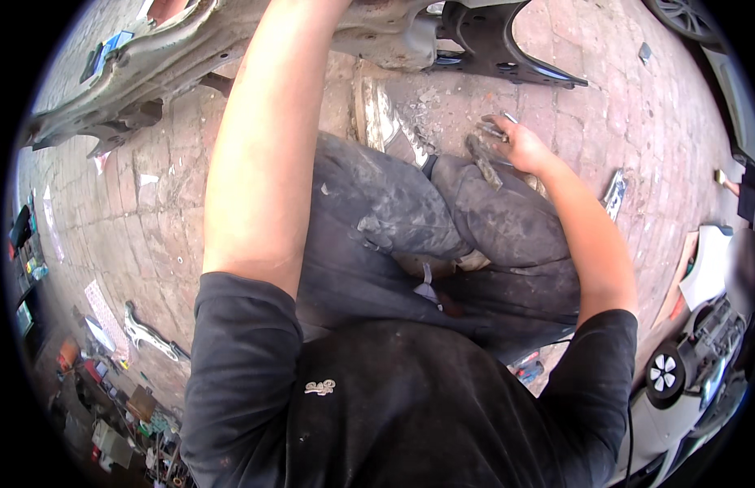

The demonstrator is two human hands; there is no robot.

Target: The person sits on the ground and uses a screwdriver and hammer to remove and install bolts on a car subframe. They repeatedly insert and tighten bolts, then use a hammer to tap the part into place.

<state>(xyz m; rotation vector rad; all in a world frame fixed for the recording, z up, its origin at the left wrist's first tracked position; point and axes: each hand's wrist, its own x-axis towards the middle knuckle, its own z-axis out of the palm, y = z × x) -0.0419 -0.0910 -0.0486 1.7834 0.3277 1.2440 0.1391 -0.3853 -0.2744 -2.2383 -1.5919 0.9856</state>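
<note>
My left forearm (259, 179) reaches up out of the top edge toward a large, worn, pale metal car part (384, 37) with a black bracket (491, 45) at its right; the hand itself is out of the picture. My right hand (520, 146) is curled around a slim silver metal tool (504, 120), near my bent right knee. Just below it, a dirty, dull metal piece (485, 163) rests by the knee of my dusty dark trousers (402, 211). A dirty white shoe (394, 130) shows between the metal part and my legs.
Brick paving (150, 228) surrounds me. A silver arm-shaped part (154, 333) and clutter of tools (117, 415) are at the left. A shiny strip (613, 195) lies right. Cars (678, 382) stand at the right rim, where another person's foot and hand (731, 183) show.
</note>
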